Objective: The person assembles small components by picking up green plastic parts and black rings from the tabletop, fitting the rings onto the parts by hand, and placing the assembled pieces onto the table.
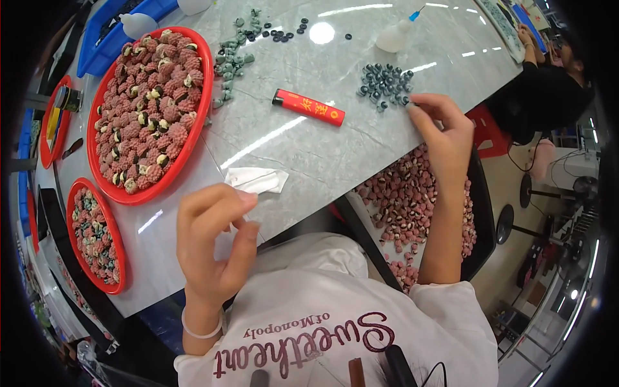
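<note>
My right hand reaches over the table, its thumb and forefinger pinched at the near right edge of a pile of small shiny dark blue-grey beads. One dark bead shows right at those fingertips. My left hand hovers above the near table edge, fingers bent, with thumb and forefinger apart and nothing visible between them. Just beyond it lies a crumpled white tissue. A red cylinder with a black end rests on the table between the hands.
A large red tray and a smaller red tray hold pink pieces at left. Green pieces, black rings and a white squeeze bottle lie farther back. A black bin of pink pieces stands below my right arm. Another person sits far right.
</note>
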Motion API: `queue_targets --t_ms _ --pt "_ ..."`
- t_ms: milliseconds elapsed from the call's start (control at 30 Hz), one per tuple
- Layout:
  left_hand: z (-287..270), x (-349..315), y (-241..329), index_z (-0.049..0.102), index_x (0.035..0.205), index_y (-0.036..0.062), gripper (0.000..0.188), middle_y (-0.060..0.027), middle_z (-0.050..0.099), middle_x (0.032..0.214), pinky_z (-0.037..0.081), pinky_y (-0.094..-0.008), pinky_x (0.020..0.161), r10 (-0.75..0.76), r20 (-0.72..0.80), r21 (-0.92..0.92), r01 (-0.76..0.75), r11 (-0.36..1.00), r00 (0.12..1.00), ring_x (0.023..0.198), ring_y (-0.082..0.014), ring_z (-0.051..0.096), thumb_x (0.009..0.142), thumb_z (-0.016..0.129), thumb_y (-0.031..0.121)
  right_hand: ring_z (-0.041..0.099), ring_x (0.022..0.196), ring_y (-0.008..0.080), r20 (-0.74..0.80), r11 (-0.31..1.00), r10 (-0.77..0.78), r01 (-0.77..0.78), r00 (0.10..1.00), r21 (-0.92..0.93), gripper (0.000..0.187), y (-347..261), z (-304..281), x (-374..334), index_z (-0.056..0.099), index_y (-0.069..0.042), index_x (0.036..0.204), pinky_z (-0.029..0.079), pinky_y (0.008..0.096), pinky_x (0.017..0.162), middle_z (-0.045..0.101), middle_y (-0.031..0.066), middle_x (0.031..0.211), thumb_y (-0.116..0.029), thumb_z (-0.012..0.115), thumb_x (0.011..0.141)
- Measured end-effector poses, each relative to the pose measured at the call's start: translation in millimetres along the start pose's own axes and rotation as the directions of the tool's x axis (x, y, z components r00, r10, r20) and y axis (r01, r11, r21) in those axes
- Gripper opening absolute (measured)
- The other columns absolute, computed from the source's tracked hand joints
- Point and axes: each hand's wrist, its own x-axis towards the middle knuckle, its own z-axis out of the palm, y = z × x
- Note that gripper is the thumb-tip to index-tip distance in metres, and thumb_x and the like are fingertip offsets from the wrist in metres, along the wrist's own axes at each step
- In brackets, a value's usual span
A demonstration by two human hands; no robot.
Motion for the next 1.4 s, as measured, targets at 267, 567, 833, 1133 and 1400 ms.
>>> queue_targets --t_ms 267,567,833,1133,1400 --pt "-26.8 -10.0 -7.0 0.056 0.100 0.0023 0.030 -0.0130 0.055 0.091 0.040 -0.0232 0.055 -0.106 -0.068 0.047 0.109 0.993 0.992 0.064 -0.0146 0.050 0.071 0.058 -0.006 0.057 0.077 0.0102 -0.037 0.992 -0.061 0.065 0.997 0.104 0.015 -22.1 -10.9 24.4 0.060 0.005 0.088 0.044 0.0218 0.073 0.061 0.0040 0.084 0.005 0.060 0.073" --pt "-35.7 28.8 1.5 0.058 0.094 0.0008 0.035 -0.0110 0.058 0.083 0.044 -0.0272 0.060 0.069 0.081 0.116 -0.078 0.990 0.994 0.068 -0.0198 0.055 0.063 0.056 -0.013 0.059 0.067 0.0222 0.359 0.793 -0.550 0.606 0.754 -0.057 0.011 -89.2 90.3 103.9 0.061 0.000 0.080 0.047 0.0311 0.062 0.062 0.0114 0.072 -0.004 0.062 0.070" --pt "-65.1 52.9 -3.3 0.060 0.089 0.0001 0.031 -0.0090 0.059 0.078 0.044 -0.0279 0.061 0.062 0.170 0.252 -0.104 0.962 0.984 0.069 -0.0209 0.057 0.062 0.055 -0.015 0.057 0.066 0.0205 0.643 0.654 -0.555 0.754 0.527 -0.053 0.014 -94.0 144.7 105.8 0.061 0.000 0.082 0.046 0.0312 0.063 0.061 0.0100 0.075 -0.003 0.062 0.068" --pt "-34.1 162.6 -55.9 0.060 0.088 0.0032 0.010 -0.0023 0.059 0.076 0.041 -0.0248 0.058 0.054 0.403 0.364 -0.214 0.907 0.914 0.064 -0.0147 0.053 0.080 0.058 0.010 0.058 0.066 0.0178 0.455 0.696 -0.373 -0.080 0.809 0.713 0.011 -80.1 -4.7 6.2 0.060 0.007 0.081 0.050 0.0271 0.058 0.055 0.0169 0.082 0.003 0.060 0.071" --pt "23.9 182.9 -85.4 0.061 0.079 0.0075 0.007 -0.0003 0.059 0.078 0.043 -0.0311 0.066 0.269 0.510 0.623 -0.567 0.539 0.817 0.071 -0.0186 0.057 0.074 0.059 0.012 0.057 0.065 0.0153 0.365 0.675 -0.024 -0.254 0.931 0.693 0.011 -24.1 -37.4 -57.7 0.059 0.006 0.080 0.051 0.0231 0.055 0.054 0.0156 0.086 -0.003 0.064 0.074"
